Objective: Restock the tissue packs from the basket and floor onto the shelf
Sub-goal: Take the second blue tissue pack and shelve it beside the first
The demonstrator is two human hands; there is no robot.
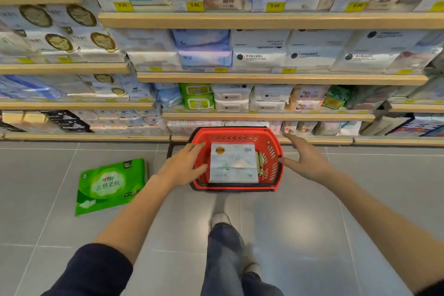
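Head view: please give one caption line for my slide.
Both hands, left and right, reach for a white tissue pack in the red basket.

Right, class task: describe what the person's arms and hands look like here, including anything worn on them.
Both hands are bare: no gloves, rings or watch visible on the left hand or the right hand. Both forearms are uncovered. A dark navy sleeve is pushed up on the left arm; only a dark sliver shows at the right arm's frame corner.

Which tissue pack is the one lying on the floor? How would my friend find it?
Start at the red basket on the grey floor in front of the shelves. Look to its left, past the person's left hand: the green tissue pack lies flat on the tiles. It is the only pack outside both basket and shelves.
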